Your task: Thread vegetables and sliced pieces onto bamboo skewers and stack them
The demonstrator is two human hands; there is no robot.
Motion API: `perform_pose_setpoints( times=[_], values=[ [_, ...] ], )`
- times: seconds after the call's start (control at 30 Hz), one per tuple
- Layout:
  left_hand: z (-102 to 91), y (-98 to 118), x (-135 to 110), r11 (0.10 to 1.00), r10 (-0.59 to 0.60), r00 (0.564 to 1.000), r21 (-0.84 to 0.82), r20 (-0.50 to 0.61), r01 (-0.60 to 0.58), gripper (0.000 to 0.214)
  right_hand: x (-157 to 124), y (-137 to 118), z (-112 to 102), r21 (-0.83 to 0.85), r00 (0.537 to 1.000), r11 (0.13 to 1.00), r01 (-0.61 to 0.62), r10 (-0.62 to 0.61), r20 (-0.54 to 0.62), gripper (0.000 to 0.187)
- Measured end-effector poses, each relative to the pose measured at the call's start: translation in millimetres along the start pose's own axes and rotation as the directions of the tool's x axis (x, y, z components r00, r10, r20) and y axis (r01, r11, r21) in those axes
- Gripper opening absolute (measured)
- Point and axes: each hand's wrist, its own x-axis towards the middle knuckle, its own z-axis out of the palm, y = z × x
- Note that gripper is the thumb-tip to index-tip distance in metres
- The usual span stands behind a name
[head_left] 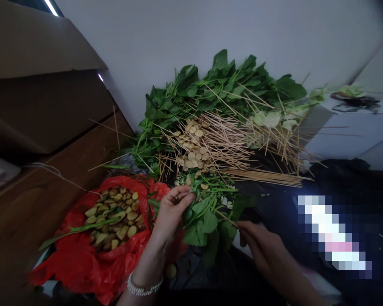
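Note:
My left hand point(171, 209), with a beaded bracelet point(145, 290) at its wrist, pinches a leafy green point(195, 185) between thumb and fingers. Closed around the end of a thin bamboo skewer point(226, 218) is my right hand point(262, 244), low and to the right. The skewer points up and left into the pile of leafy greens point(199, 229), and its far end is hidden among leaves. Cut green stems point(215, 182) lie just beyond my left hand. Beside my left forearm, a red plastic bag point(75, 250) holds many pieces of sliced potato point(123, 231).
Behind my hands lie skewered potato slices point(193, 158), skewered leafy greens point(223, 76) and skewered pale cabbage leaves point(271, 120). Bare skewers point(268, 177) form a bundle in front of them. Black plastic point(274, 208) covers the surface at right. A cardboard box point(35, 102) stands at left.

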Motion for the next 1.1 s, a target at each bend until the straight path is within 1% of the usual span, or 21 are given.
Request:
perform_pose_setpoints(
  times=[0.1,0.2,0.43,0.5,0.57,0.67,0.73,0.93,1.1],
  values=[
    [2.1,-0.4,-4.3,0.998,-0.048,0.999,-0.041,-0.016,0.047,0.032,3.5,-5.0,1.3,0.012,1.0,1.0,-0.002,0.002,-0.007,0.03],
    [1.6,-1.2,-6.6,0.996,-0.068,0.998,-0.063,-0.017,0.067,0.032,5.2,-5.9,2.5,0.013,1.0,1.0,-0.004,0.004,-0.008,0.032],
    [-1.9,-4.5,-5.8,0.995,-0.101,0.995,-0.001,0.012,0.101,0.032,4.8,-4.2,4.3,0.008,1.0,1.0,0.016,-0.016,-0.006,0.032],
    [-1.4,-4.7,-5.7,0.996,-0.089,0.996,0.016,0.025,0.089,0.032,4.7,-4.2,5.3,0.01,1.0,1.0,0.028,-0.028,-0.008,0.032],
    [-0.2,-4.8,-5.7,0.999,-0.05,0.998,0.011,0.04,0.05,0.031,4.5,-4.2,6.5,0.015,0.999,0.999,0.033,-0.033,-0.019,0.032],
    [1.3,-6.0,-5.6,0.999,0.034,0.999,0.012,0.03,-0.035,0.022,4.2,-4.2,8.1,0.028,0.999,0.999,0.03,-0.03,-0.029,0.031],
    [1.1,-7.6,-5.8,0.998,0.055,0.998,0.043,0.022,-0.056,0.02,4.2,-4.5,8.8,0.027,0.999,0.999,0.035,-0.034,-0.039,0.031],
    [-2.8,-11.8,-9.3,0.988,0.004,1.0,0.157,-0.01,-0.003,0.026,6.5,-5.4,10.7,0.004,0.993,0.998,0.068,-0.067,-0.102,0.031],
    [-2.1,-12.3,-12.1,0.99,-0.031,0.999,0.137,-0.011,0.032,0.024,7.5,-6.1,13.5,-0.009,0.987,0.996,0.088,-0.088,-0.137,0.031]
  ],
)
